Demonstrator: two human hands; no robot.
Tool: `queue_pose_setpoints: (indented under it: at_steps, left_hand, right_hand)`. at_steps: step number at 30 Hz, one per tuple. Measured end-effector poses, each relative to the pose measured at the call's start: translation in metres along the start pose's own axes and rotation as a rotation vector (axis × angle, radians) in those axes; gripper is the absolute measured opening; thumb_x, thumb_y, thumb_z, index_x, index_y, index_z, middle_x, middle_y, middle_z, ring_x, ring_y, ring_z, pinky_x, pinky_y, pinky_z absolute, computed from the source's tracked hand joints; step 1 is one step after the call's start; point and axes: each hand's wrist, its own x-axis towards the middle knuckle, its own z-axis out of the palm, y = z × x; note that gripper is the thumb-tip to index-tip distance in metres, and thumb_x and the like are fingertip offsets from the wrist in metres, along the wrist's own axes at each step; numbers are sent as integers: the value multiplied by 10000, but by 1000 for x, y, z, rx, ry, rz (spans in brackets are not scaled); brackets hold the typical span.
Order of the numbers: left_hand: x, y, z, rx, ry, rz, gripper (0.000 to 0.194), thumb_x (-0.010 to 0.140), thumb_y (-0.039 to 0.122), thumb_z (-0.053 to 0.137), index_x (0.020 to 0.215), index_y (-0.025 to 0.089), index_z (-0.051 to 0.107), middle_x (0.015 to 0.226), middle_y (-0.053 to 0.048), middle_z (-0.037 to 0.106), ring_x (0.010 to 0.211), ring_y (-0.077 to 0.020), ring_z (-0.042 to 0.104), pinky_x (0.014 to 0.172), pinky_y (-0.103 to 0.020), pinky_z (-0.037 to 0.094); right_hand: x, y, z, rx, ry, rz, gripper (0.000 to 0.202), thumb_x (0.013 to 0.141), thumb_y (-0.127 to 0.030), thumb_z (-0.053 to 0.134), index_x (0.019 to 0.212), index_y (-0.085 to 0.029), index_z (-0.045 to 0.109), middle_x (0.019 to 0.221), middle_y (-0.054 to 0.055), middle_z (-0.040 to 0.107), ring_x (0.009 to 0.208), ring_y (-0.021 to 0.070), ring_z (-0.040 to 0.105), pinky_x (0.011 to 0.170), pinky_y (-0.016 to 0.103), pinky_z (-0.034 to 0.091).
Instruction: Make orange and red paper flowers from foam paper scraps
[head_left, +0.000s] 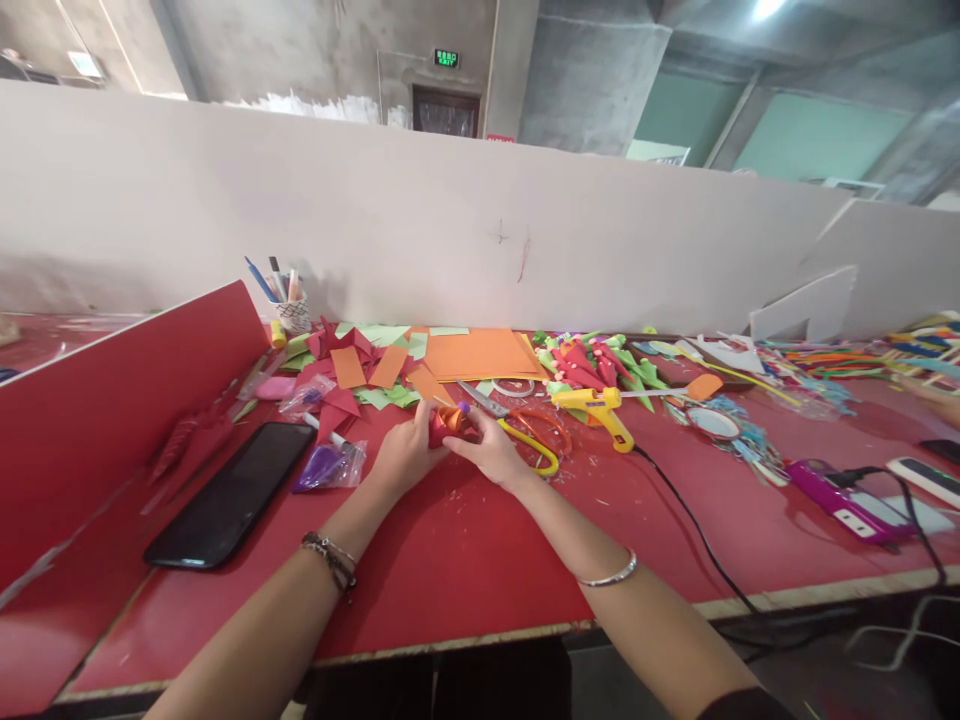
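Near the middle of the red table, my left hand point(411, 446) and my right hand point(493, 452) meet around a small red and orange paper craft point(450, 420) with a purple bit on top. Fingers of both hands are closed on it and hide part of its shape. Just beyond my right hand lie scissors point(484, 400), a loop of yellow handle point(546, 460) and an orange loop. To the right rests a yellow glue gun point(596, 405), its cord trailing to the table edge. Purple pieces in a clear bag point(328, 467) lie left of my left hand.
A black phone point(232, 495) lies at left beside a red divider point(135, 420). Orange sheets point(476, 355), cut papers and red-green paper pieces point(589, 360) line the back. A pen cup point(292, 312) stands back left. A purple power strip point(847, 500) sits right; another person's hand point(934, 400) shows far right.
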Motion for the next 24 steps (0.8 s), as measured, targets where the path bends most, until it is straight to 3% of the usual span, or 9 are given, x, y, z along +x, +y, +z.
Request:
queue_pose_setpoints:
  at_steps: [6,10,16,24]
  left_hand:
    - [1,3,-4,200,-63,-80,397,777,469,435,1033,166,449,727,-83,646,679,-249,627,521,-255,384]
    - [1,1,-7,255,-148,-81,315,807,441,379,900,176,521,749,-81,650,700,-221,620,533,-240,363]
    - [1,0,-9,270,-190,-74,295,804,401,367,788,165,543,687,-76,644,634,-208,605,498,-234,312]
    - [-3,-1,-14,283,-182,-30,335,773,467,384,693,177,532,623,-49,620,588,-196,580,467,-236,233]
  right_hand:
    - [1,-4,0,24,70,-17,382,649,-318,643,990,-190,530,964,39,600,861,163,570,794,318,448]
    - [2,-4,0,69,82,-16,379,636,-326,655,967,-196,523,935,28,597,839,156,570,787,312,446]
    - [1,0,1,98,-36,29,365,629,-316,658,959,-198,557,881,11,608,771,142,572,747,297,444]
    - [5,0,6,219,-55,31,325,600,-312,684,880,-195,568,803,-13,592,718,128,561,686,267,443]
